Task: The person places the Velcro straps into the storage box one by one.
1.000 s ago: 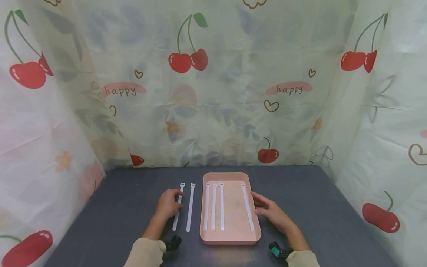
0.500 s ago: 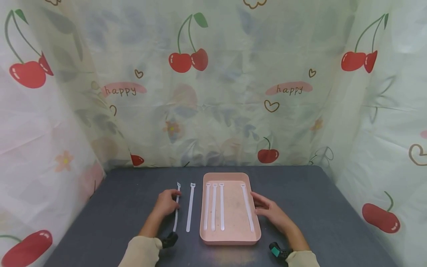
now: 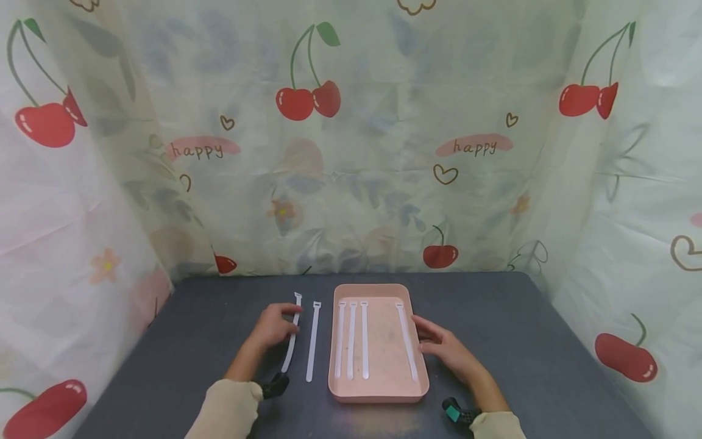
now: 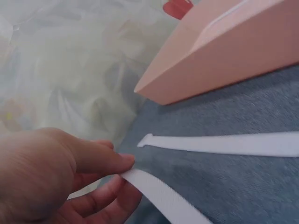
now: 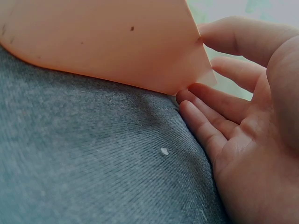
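Observation:
My left hand (image 3: 272, 326) pinches a white hook-and-loop cable tie (image 3: 291, 349) between thumb and fingers. In the left wrist view this tie (image 4: 163, 196) bends away from the fingertips, raised off the table. A second white cable tie (image 3: 313, 341) lies flat between the left hand and a pink tray (image 3: 378, 397). Inside the tray lie several more ties, a group on the left and a single tie (image 3: 407, 341) on the right. My right hand (image 3: 450, 355) touches the tray's right side with extended fingers; in the right wrist view its fingertips rest against the tray wall (image 5: 117, 51).
A dark grey table (image 3: 493, 317) bears everything. Behind it and at both sides hangs a pale curtain (image 3: 373, 183) with cherry prints. Each wrist wears a black strap device. A small white speck (image 5: 164, 151) lies on the cloth beside the tray.
My left hand has lifted the tie off the table, tilting it and moving it slightly left, then a little away from me. The right hand and tray have stayed still.

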`<move>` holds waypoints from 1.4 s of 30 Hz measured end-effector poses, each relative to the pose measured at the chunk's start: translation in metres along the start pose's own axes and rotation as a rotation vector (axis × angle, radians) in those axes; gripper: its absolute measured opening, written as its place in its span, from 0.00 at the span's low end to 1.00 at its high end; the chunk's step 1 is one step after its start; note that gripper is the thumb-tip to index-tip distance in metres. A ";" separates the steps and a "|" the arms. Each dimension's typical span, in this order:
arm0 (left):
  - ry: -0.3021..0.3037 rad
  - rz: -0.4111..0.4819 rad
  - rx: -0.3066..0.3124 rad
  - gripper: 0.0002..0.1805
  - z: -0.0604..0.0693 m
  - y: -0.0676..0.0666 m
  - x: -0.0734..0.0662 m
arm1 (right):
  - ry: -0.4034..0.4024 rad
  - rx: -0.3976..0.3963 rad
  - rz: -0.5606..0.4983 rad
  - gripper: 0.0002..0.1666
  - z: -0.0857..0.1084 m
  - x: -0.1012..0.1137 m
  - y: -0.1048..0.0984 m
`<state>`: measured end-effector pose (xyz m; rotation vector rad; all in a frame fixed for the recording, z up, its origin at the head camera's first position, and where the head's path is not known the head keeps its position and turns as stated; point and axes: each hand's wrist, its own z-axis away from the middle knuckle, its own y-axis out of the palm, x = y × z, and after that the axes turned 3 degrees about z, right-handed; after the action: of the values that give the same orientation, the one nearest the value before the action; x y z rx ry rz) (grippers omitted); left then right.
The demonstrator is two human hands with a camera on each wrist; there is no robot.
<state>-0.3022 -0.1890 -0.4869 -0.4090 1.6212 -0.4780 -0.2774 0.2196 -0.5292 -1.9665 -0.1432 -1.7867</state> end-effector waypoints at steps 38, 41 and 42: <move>0.120 0.179 0.200 0.25 -0.036 0.089 -0.082 | 0.022 -0.013 -0.013 0.40 0.002 0.002 0.001; 0.151 0.190 0.204 0.25 -0.035 0.097 -0.081 | 0.019 -0.011 -0.013 0.40 0.002 0.002 0.001; 0.171 0.194 0.203 0.25 -0.035 0.099 -0.080 | 0.016 -0.011 -0.015 0.40 0.001 0.002 0.001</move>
<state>-0.3277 -0.0604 -0.4695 -0.0582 1.7369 -0.5347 -0.2755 0.2186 -0.5272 -1.9627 -0.1431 -1.8161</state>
